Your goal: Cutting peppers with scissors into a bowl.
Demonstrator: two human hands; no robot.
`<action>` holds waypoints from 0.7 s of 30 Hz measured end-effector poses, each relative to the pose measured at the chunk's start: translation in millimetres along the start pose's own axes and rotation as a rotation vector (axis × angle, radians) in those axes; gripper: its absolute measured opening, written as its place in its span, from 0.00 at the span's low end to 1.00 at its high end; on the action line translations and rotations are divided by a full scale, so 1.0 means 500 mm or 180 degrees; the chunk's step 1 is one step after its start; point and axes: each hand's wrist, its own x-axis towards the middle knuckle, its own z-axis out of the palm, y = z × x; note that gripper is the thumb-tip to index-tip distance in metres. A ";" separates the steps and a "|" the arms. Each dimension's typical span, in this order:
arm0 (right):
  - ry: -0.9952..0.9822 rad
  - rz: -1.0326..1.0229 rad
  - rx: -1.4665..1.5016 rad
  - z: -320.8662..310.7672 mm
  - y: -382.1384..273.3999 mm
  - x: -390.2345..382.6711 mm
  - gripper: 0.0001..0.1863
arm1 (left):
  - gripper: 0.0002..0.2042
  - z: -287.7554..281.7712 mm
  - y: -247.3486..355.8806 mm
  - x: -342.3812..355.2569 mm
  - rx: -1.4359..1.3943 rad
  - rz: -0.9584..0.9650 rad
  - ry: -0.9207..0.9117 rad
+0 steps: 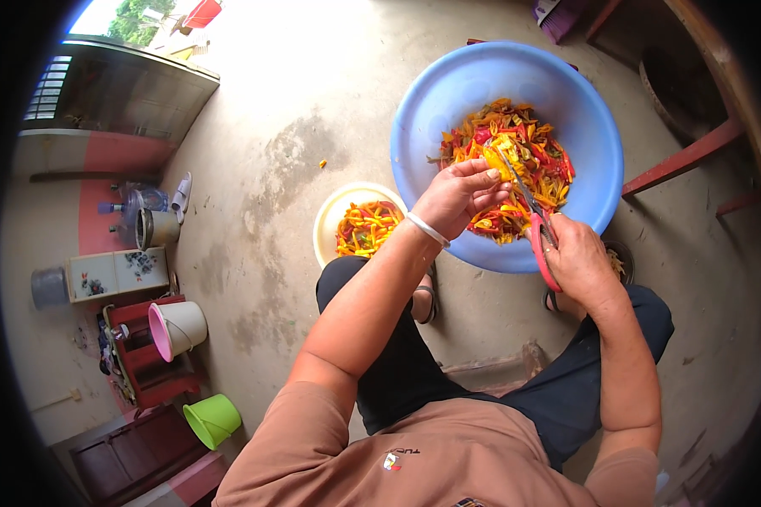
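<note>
A yellow chili pepper [494, 158] is pinched in the fingers of my left hand [452, 196], above the large blue basin [410, 127]. My right hand [582, 260] grips scissors [541, 252] by their red handles. The blades point up and away from me, with their tips at the pepper; I cannot tell how far apart they are. In the basin lies a heap of red, orange and yellow chili peppers [553, 169]. A cream basin [325, 221] beside it, to the left and partly behind my forearm, holds more yellow and red peppers [362, 228].
A small metal bowl [624, 260] sits right of my right wrist, partly hidden. Wooden furniture [693, 156] stands at the right. Along the left wall are a white-and-pink bucket [182, 328], a green bucket [214, 420] and a dark pail [156, 228]. One orange piece [322, 164] lies on the floor.
</note>
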 end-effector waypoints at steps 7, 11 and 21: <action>-0.0265 0.0256 0.0151 -0.010 -0.011 -0.005 0.19 | 0.06 -0.001 -0.004 0.002 -0.0251 0.0156 -0.0011; -0.0254 0.0080 0.0112 -0.006 -0.009 -0.005 0.19 | 0.06 0.010 -0.008 -0.001 -0.0060 0.0270 0.0245; -0.0468 0.0216 0.0439 0.011 0.015 0.010 0.20 | 0.06 0.008 -0.005 0.001 0.0002 0.0259 0.0350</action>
